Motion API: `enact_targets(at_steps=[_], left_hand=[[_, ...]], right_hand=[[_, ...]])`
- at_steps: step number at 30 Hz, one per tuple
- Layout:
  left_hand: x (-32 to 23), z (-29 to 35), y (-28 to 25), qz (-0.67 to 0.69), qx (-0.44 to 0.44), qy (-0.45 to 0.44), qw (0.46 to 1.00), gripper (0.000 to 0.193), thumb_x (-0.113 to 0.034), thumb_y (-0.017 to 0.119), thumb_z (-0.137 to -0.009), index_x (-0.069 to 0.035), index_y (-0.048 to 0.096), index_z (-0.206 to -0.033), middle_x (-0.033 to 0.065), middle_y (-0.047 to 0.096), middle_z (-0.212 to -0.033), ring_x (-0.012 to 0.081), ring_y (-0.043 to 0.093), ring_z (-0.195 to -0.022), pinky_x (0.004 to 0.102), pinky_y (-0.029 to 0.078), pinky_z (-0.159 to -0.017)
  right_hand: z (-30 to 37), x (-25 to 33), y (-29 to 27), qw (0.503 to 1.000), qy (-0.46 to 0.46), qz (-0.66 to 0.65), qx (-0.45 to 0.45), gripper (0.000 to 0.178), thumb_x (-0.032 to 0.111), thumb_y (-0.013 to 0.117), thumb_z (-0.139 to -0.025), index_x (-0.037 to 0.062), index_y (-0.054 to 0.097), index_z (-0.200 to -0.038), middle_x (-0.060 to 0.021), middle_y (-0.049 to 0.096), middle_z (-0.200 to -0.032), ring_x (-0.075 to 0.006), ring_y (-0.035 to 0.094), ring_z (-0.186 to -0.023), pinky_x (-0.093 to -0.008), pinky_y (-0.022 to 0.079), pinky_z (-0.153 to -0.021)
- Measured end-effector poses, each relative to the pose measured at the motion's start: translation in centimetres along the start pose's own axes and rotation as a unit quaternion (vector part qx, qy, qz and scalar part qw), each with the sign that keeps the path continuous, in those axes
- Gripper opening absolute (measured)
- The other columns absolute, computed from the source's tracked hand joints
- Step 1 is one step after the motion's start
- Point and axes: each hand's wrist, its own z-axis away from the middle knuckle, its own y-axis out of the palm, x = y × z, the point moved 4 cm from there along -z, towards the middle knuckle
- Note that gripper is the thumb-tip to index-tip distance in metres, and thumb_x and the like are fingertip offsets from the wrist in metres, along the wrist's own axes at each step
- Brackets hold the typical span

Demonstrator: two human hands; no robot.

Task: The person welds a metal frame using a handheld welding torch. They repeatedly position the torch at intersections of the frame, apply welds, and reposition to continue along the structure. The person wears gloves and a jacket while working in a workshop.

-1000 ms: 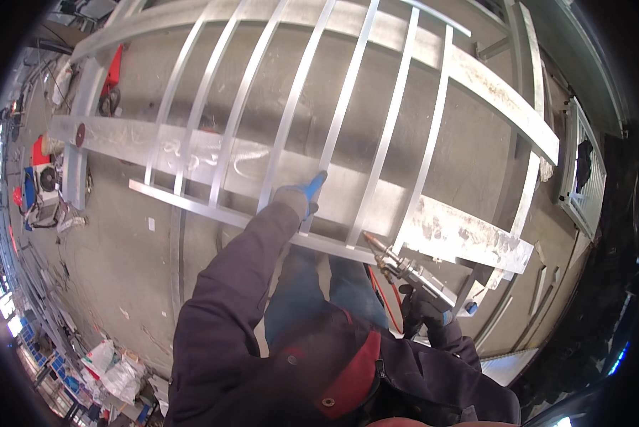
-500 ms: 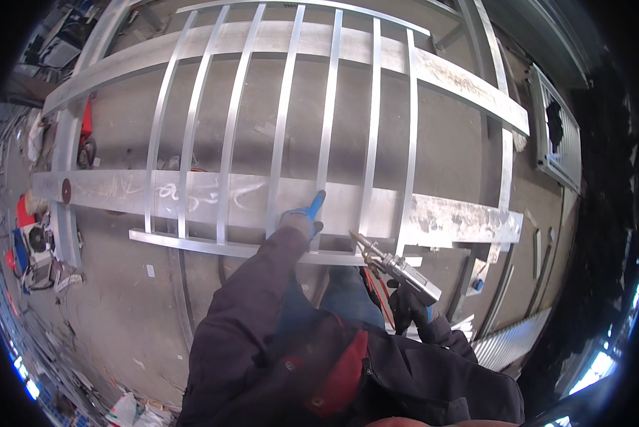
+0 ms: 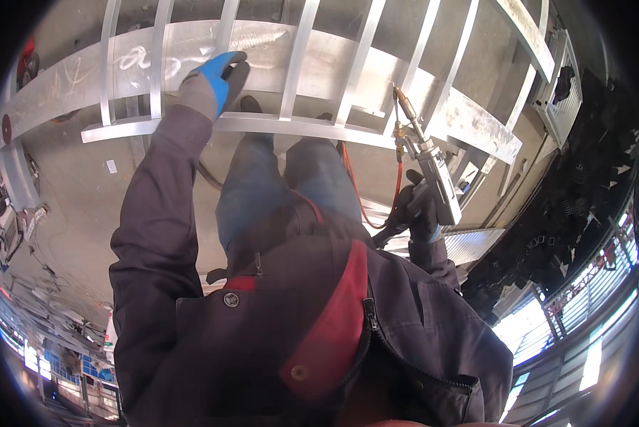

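My left hand (image 3: 216,82), in a blue, grey and black glove, is over the lower end of a thin metal slat (image 3: 227,28), near the frame's near rail (image 3: 291,127). Its fingers are bent but apart, with a gap between thumb and forefinger; whether they touch the slat is unclear. My right hand (image 3: 415,206), in a black glove, is closed round the handle of a gun-shaped tool (image 3: 433,164). That tool has a long silver body, a slim brass-coloured tip and a red hose (image 3: 355,188). Its tip points up and away, over the frame's right part.
Under the slats runs a broad metal beam (image 3: 262,64) with chalk scrawls at its left. A smaller slatted panel (image 3: 561,89) stands at the far right. A white scrap (image 3: 111,166) lies on the floor, and corrugated sheet (image 3: 469,245) is at the lower right.
My view has tipped back toward my body. My left hand has shifted left along the frame, to a slat further left. The tool in my right hand now points more steeply away.
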Motion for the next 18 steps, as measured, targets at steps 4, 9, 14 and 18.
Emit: enact_targets(at_steps=[4, 9, 14, 18], left_hand=[[-1.6, -0.2, 2.9, -0.008, 0.015, 0.002, 1.000, 0.050, -0.040, 0.071, -0.099, -0.016, 0.063, -0.143, 0.0143, 0.074, -0.103, 0.0227, 0.068, -0.088, 0.0377, 0.054, -0.085], [-2.8, -1.9, 7.0, -0.186, -0.009, 0.040, 0.982, 0.075, -0.055, 0.065, -0.098, -0.019, 0.040, -0.158, 0.0155, 0.070, -0.091, 0.0340, 0.069, -0.082, 0.0453, 0.055, -0.076], [-4.6, -0.9, 9.7, -0.259, -0.015, 0.040, 0.965, 0.094, -0.068, 0.057, -0.095, 0.001, 0.036, -0.157, 0.0223, 0.074, -0.104, 0.0390, 0.072, -0.091, 0.0496, 0.056, -0.079], [-5.8, -0.8, 10.7, -0.270, 0.017, -0.063, 0.961, 0.095, -0.062, 0.060, -0.093, -0.001, 0.030, -0.160, 0.0239, 0.067, -0.132, 0.0406, 0.072, -0.102, 0.0502, 0.056, -0.089]], right_hand=[[-0.6, -1.0, 1.1, 0.997, 0.048, 0.046, -0.033, 0.086, 0.058, 0.062, -0.099, -0.0077, 0.039, -0.150, -0.0071, 0.057, -0.078, -0.0150, 0.055, -0.058, -0.0298, 0.048, -0.048], [-1.7, -2.3, 0.5, 1.000, 0.025, 0.012, 0.011, 0.081, 0.053, 0.066, -0.099, -0.0071, 0.042, -0.147, -0.0069, 0.059, -0.078, -0.0140, 0.054, -0.059, -0.0280, 0.046, -0.050], [-3.1, -1.9, -0.7, 0.999, 0.026, -0.001, 0.048, 0.079, 0.052, 0.065, -0.099, -0.0068, 0.043, -0.147, -0.0068, 0.060, -0.078, -0.0140, 0.055, -0.061, -0.0282, 0.046, -0.051], [-4.5, -1.1, -1.3, 0.996, 0.028, -0.009, 0.079, 0.077, 0.052, 0.065, -0.100, -0.0065, 0.044, -0.146, -0.0068, 0.060, -0.079, -0.0140, 0.055, -0.062, -0.0284, 0.047, -0.052]])
